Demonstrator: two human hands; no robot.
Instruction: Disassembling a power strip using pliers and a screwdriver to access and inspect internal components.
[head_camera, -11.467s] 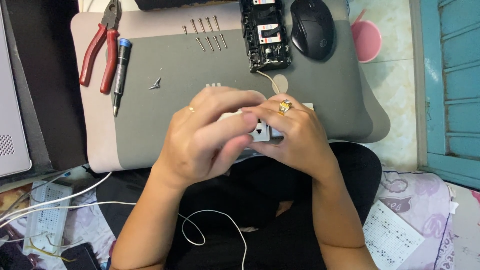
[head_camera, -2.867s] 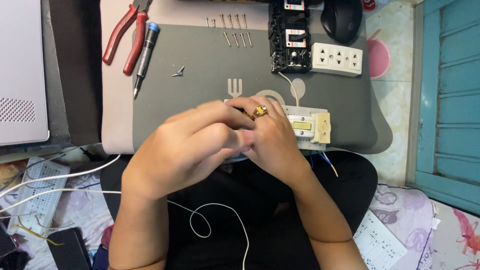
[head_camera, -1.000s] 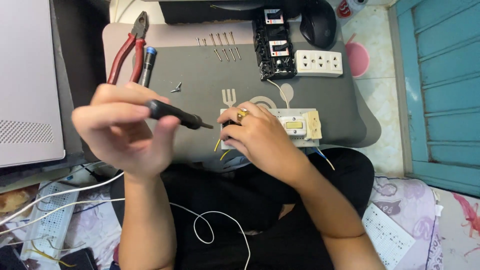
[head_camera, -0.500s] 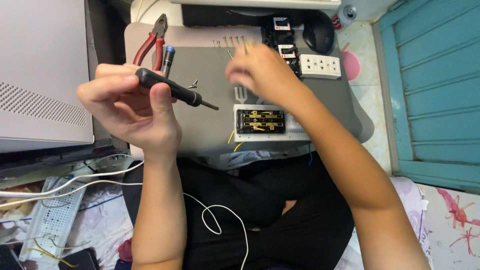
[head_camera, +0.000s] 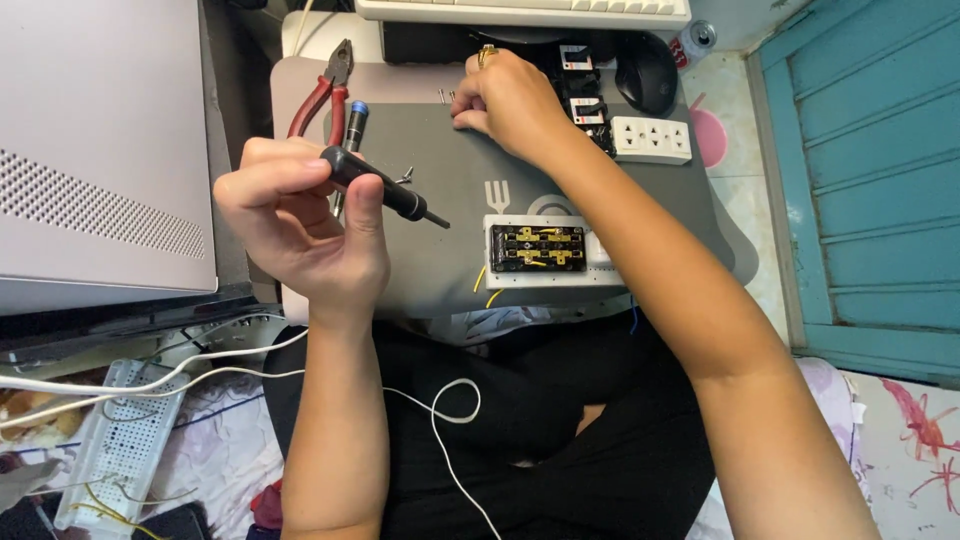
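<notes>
The left hand (head_camera: 300, 225) is closed around a black screwdriver (head_camera: 385, 188), holding it raised with the tip pointing toward the opened socket module (head_camera: 545, 250), which lies just beyond that tip on the grey mat (head_camera: 440, 270), terminals up and yellow wire ends showing at its near edge. The right hand (head_camera: 510, 100) has moved: half a second ago it was in the air above the mat, and a second ago it was steadying the module; now it rests at the mat's far edge, fingers curled down at the row of small screws (head_camera: 445, 96). Whether it has pinched one cannot be told, since the fingertips are hidden. The module is therefore unheld and lies free, between the two hands; the change suggests the work has passed from driving to fetching a fastener. Beyond the left hand lie red-handled pliers (head_camera: 322, 88) and a blue-tipped driver (head_camera: 354, 125), side by side, with one loose small metal part (head_camera: 405, 176) just past the held screwdriver. To the outside of the right hand sit a dark socket strip body (head_camera: 585, 95), a white socket faceplate (head_camera: 651, 139) and a black mouse (head_camera: 645, 82). The right forearm crosses over the mat beside the module and partly shadows it; a white cable (head_camera: 440, 410) loops across the lap below.
</notes>
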